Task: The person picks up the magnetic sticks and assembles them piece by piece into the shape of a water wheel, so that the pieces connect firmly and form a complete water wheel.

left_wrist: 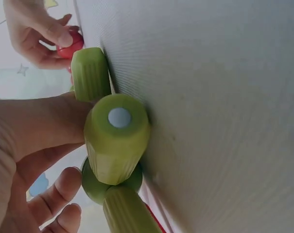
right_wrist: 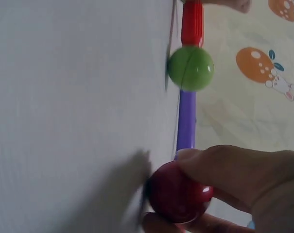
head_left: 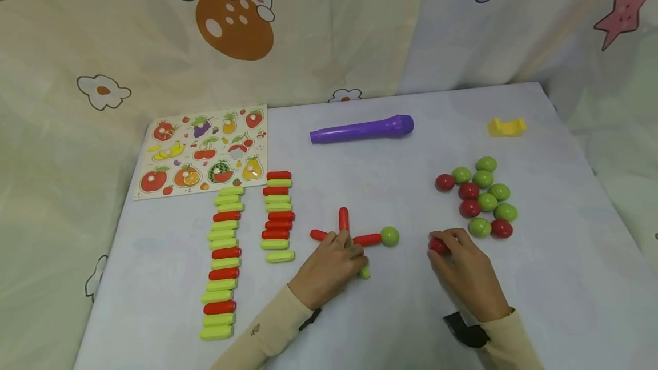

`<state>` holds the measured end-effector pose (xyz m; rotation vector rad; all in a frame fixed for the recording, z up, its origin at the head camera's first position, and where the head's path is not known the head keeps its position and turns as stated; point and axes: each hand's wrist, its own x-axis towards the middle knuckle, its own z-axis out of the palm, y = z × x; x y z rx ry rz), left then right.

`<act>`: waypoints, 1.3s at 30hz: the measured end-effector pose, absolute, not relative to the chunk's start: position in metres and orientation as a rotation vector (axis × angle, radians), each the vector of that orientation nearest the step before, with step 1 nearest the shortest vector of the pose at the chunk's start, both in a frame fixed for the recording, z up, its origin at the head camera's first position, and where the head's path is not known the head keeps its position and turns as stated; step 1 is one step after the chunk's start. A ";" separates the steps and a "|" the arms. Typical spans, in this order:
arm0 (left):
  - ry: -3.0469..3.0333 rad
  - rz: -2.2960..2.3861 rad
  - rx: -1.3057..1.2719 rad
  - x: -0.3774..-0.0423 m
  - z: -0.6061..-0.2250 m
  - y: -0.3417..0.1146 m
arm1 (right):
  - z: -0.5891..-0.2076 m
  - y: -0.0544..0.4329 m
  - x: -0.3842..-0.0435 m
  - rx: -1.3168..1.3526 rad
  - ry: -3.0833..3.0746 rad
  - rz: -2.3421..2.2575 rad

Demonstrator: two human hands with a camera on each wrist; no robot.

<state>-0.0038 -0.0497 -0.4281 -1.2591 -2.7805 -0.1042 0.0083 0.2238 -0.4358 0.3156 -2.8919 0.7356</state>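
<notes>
Several red and green sticks radiate from a hub under my left hand. This stick-and-ball construction lies on the white table; its right-hand red stick ends in a green ball. My left thumb and fingers grip the construction near its middle, hiding most of the hub. Close up in the left wrist view, a green stick shows a pale round spot on its end. To the right, my right hand pinches a loose red ball between thumb and fingers, close to the tabletop.
Two columns of red and green sticks run down the left, below a fruit puzzle board. A purple tube with a knobbed end lies at the back. Red and green balls cluster at right, below a yellow bracket-shaped piece.
</notes>
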 end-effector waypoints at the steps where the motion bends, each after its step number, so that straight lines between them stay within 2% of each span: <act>1: -2.779 -0.102 -1.252 -0.005 -0.428 -0.050 | -0.437 0.222 0.008 0.326 -2.889 0.776; 15: -2.766 -0.260 -0.989 -0.024 -0.431 -0.038 | -0.454 0.195 -0.011 0.544 -2.786 1.193; 30: -2.765 -0.307 -0.984 -0.024 -0.431 -0.031 | -0.457 0.175 -0.009 0.651 -2.694 1.248; 34: -2.771 -0.349 -0.972 -0.023 -0.429 -0.036 | -0.453 0.181 -0.007 0.579 -2.737 1.136; 39: -2.780 -0.431 -0.919 -0.021 -0.426 -0.056 | -0.444 0.215 -0.008 0.315 -2.705 0.770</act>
